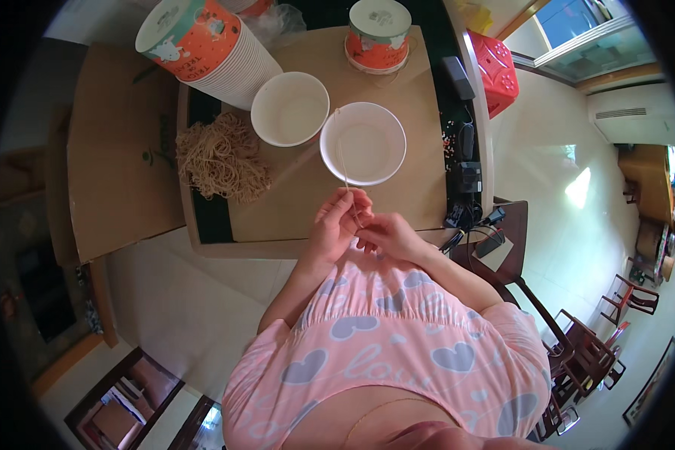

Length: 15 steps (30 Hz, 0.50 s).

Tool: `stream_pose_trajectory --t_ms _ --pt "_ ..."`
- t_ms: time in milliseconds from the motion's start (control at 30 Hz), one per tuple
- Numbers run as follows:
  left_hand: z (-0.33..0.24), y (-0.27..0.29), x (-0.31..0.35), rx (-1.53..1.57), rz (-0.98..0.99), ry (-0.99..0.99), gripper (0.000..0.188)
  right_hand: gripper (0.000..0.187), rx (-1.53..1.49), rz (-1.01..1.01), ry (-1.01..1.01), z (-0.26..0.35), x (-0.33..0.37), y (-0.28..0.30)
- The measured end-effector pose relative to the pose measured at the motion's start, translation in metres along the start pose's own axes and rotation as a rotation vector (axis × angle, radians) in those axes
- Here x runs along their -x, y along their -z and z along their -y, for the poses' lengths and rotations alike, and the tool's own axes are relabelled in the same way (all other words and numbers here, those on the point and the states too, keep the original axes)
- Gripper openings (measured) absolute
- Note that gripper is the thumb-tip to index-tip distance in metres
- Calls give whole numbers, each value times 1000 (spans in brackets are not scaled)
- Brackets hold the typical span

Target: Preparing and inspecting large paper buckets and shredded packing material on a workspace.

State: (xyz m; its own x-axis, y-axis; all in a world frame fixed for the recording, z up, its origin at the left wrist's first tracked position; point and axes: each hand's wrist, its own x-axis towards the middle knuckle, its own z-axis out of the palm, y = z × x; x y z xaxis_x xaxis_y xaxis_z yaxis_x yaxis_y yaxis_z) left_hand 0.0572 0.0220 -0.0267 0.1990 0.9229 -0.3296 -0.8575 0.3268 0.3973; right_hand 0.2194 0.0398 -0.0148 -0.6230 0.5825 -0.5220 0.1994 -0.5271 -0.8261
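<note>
From my remote post I watch both hands, left (336,225) and right (390,235), pinching a thin string (343,163) just off the surface (270,249); it reaches across a white-lined cup (369,146). Left of that cup lies a tangled string heap (221,159) (quite a nest).

Tan string (225,159); tub (367,146) white inside; orange-green cup (202,46); grey-hearted pink top (386,352).

From head height, the camera looks steeply down over the wearer's dress (382,330), left hand (337,223) and right hand (394,237). Its wide fisheye faces the nearby table (262,249), reaching distant floor (555,165).
</note>
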Motion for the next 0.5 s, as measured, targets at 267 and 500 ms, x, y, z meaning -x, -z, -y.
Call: stream_pose_trajectory --t_ms 267,500 --pt "20 -12 -29 -683 61 -104 21 25 -705 -449 282 -22 -7 56" --pt "42 8 -35 -731 18 0 19 15 -1032 -394 368 -31 -25 79"
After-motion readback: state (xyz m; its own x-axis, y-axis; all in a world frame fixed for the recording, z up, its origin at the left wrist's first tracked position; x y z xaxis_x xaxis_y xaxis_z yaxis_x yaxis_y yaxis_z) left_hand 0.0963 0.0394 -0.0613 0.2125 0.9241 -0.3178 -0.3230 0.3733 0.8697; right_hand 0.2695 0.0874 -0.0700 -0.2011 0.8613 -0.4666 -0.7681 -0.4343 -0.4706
